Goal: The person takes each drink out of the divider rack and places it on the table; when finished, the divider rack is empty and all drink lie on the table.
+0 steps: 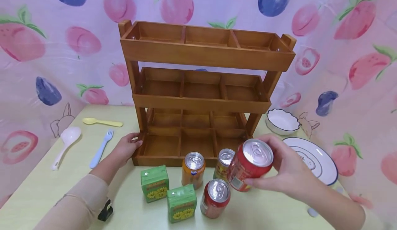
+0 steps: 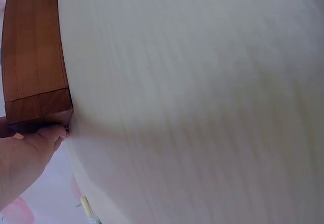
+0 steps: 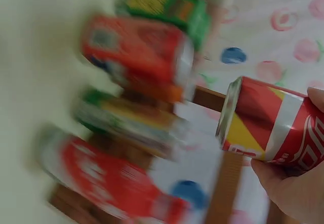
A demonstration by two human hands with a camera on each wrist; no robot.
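My right hand [image 1: 286,169] holds a red soda can [image 1: 248,166] above the table, tilted, with its top showing. In the right wrist view, the thumb and fingers wrap this can [image 3: 273,125]. At the lower left end of a brown wooden tiered rack [image 1: 204,56], my left hand [image 1: 125,149] grips the bottom tier's side. The left wrist view has its fingers at the rack's corner [image 2: 40,110]. Below the held can stands another red can [image 1: 214,200]. An orange Fanta can [image 1: 193,175] and a yellowish can [image 1: 221,166] stand before the rack.
Two green drink cartons [image 1: 155,185] stand front centre. On the left lie a yellow spoon [image 1: 102,122], blue fork [image 1: 101,149] and white ladle [image 1: 69,138]. A white bowl [image 1: 280,121] and plate [image 1: 330,161] are right. A red-labelled bottle [image 3: 111,178] shows blurred in the right wrist view.
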